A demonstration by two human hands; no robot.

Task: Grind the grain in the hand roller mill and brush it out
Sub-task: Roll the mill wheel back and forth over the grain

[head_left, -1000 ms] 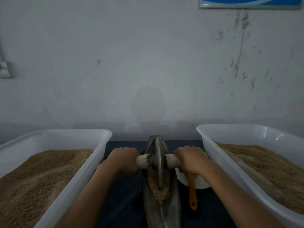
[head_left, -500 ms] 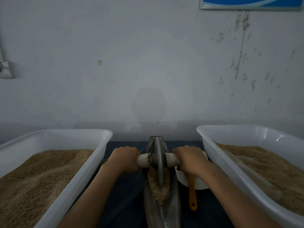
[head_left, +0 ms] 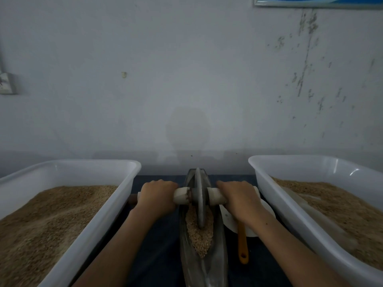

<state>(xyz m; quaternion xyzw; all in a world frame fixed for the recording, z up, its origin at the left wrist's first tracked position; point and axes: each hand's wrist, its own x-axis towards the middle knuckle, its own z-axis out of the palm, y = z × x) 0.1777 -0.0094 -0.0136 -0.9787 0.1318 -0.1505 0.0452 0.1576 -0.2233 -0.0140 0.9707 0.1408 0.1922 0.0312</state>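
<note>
A boat-shaped metal trough (head_left: 217,264) lies lengthwise on the dark table between two tubs. A grey grinding wheel (head_left: 199,195) stands upright in it, toward the far end, on a pale wooden axle (head_left: 182,196). My left hand (head_left: 158,196) grips the axle's left end. My right hand (head_left: 238,196) grips the right end. Crushed tan grain (head_left: 200,235) is heaped in the trough just in front of the wheel. An orange brush handle (head_left: 242,247) sticks out from under my right wrist; its head is hidden.
A white tub (head_left: 83,241) full of tan grain stands at the left, and a second white tub (head_left: 290,216) with grain at the right. A white dish (head_left: 230,221) sits under my right hand. A grey wall rises close behind the table.
Both hands have pushed the wheel a little farther along the trough, away from me, leaving more grain uncovered in front of it.
</note>
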